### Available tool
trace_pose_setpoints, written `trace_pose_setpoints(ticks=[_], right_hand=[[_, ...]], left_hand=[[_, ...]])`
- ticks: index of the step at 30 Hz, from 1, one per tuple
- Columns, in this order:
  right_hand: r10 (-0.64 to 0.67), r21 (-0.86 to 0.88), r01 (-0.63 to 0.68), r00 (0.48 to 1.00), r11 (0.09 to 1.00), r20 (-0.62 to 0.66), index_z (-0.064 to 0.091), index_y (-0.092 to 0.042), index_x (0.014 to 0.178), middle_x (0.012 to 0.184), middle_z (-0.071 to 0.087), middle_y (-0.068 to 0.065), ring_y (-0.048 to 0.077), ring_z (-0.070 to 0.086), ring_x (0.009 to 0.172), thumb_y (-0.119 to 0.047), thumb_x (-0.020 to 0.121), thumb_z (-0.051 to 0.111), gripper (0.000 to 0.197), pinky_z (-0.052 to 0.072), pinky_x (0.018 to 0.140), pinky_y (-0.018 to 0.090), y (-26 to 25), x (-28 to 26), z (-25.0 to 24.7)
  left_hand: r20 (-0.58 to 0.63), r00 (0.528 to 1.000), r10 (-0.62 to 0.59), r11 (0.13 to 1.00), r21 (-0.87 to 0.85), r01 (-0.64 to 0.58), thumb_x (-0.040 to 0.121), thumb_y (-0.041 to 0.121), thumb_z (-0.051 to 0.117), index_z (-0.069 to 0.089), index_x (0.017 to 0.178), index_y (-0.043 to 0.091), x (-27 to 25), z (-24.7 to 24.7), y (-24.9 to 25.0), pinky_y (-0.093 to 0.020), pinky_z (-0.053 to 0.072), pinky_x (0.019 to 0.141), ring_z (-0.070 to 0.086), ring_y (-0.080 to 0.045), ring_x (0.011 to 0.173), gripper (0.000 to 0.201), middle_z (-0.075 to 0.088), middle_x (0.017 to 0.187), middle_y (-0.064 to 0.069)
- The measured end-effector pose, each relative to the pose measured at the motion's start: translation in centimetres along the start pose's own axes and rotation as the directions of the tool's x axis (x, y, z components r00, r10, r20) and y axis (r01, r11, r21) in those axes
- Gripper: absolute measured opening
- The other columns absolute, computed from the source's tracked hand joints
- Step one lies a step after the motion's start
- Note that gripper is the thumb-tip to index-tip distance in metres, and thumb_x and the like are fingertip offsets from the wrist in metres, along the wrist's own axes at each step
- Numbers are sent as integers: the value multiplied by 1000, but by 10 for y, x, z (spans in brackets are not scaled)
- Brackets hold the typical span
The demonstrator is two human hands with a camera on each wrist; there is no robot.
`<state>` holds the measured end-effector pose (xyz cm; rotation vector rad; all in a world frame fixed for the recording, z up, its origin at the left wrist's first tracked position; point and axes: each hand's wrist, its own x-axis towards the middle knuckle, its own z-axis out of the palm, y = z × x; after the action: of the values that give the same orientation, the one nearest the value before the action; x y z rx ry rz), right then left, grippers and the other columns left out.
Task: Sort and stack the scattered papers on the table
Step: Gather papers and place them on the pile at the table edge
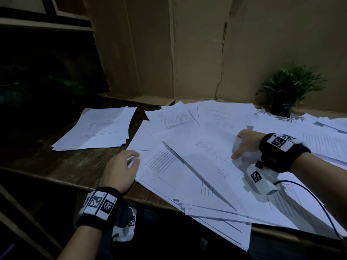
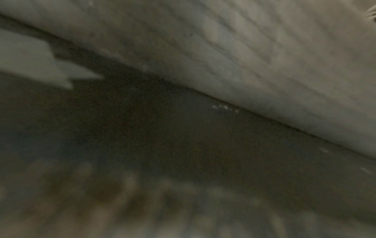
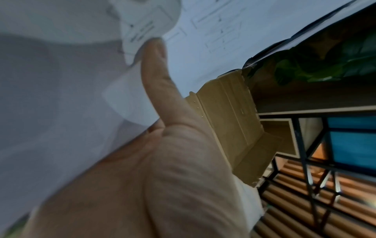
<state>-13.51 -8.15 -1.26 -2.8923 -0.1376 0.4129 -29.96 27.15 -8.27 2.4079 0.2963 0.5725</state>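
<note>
- Many scattered papers (image 1: 197,166) are lying in an overlapping spread across the table (image 1: 65,166), with the biggest mass sitting between the two hands and trailing off past the right wrist; several sheets are overhanging the near table edge below the grip.
- The stacked pile (image 1: 97,128) is sitting well apart, beyond the left hand (image 1: 120,169) and across a strip of bare wood, so that gap is looking like the free lane for carrying a sheet over.
- The cardboard backing (image 1: 169,53) is standing behind everything, and the potted plant (image 1: 287,91) is sitting beyond the right hand (image 1: 246,143), near the far sheets; a wide sweep that way is risking a knock.
- The top sheet (image 1: 212,152) is being held by the right hand at its edge: the wrist view is showing the thumb (image 3: 156,67) pressing the paper, with the sheet curling over the tip, so the grip is reading as closed on the paper. The other fingers are hidden under it.
- The left hand is resting at the opposite edge of the spread, fingers curled loosely at the paper's rim; whether it is gripping anything, nobody can tell, since its wrist view is blurred.
- To lift well, the person is best peeling the sheet upward slowly while the left hand is holding down the lower sheets, so overhanging pages are not sliding off.
</note>
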Motion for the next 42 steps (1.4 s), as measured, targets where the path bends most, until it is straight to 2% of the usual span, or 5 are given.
trace_pose_setpoints(ticks=[9, 24, 28, 35, 42], right_hand=[[-471, -527, 189, 745, 829, -473, 63, -26, 125, 116, 67, 9, 30, 56, 116, -11, 92, 57, 36, 28, 108, 49, -53, -33, -78], [-948, -862, 459, 311, 214, -70, 73, -23, 105, 96, 57, 1, 30, 53, 112, 3, 87, 51, 39, 7, 118, 66, -204, -101, -2], [-866, -606, 620, 379, 499, -325, 50, -21, 144, 147, 44, 13, 33, 39, 139, -8, 84, 69, 64, 11, 117, 60, -169, -81, -5], [-278, 49, 284, 954, 957, -111, 53, -16, 137, 143, 50, 6, 26, 54, 127, -22, 97, 62, 41, 39, 101, 33, 2, -43, -17], [-241, -9, 242, 968, 970, 76, 57, -27, 129, 132, 56, -8, 15, 57, 120, -35, 92, 69, 39, 44, 105, 36, 55, -45, -3]], left_hand=[[-51, 986, -158, 831, -546, 106, 100, 34, 52, 59, 119, 28, -1, -9, 10, -38, 52, 94, 58, -11, 117, 21, 63, 120, 10], [314, 947, 72, 764, -628, 150, 82, 42, 74, 55, 126, 26, -29, -16, 80, -29, 56, 81, 68, -11, 103, 50, 72, 109, 8], [292, 956, 1, 756, -626, 191, 96, -5, 50, 66, 109, 17, -29, -10, 57, -22, 55, 70, 70, -16, 95, 31, 75, 99, 6], [221, 956, -194, 706, -646, 292, 97, 6, 57, 59, 129, 15, -14, -34, 4, -43, 53, 90, 67, -20, 107, 33, 69, 120, 0], [165, 971, -174, 808, -540, 236, 96, 11, 60, 61, 121, 21, -11, -35, -5, -33, 52, 80, 66, -14, 103, 27, 69, 113, 9]])
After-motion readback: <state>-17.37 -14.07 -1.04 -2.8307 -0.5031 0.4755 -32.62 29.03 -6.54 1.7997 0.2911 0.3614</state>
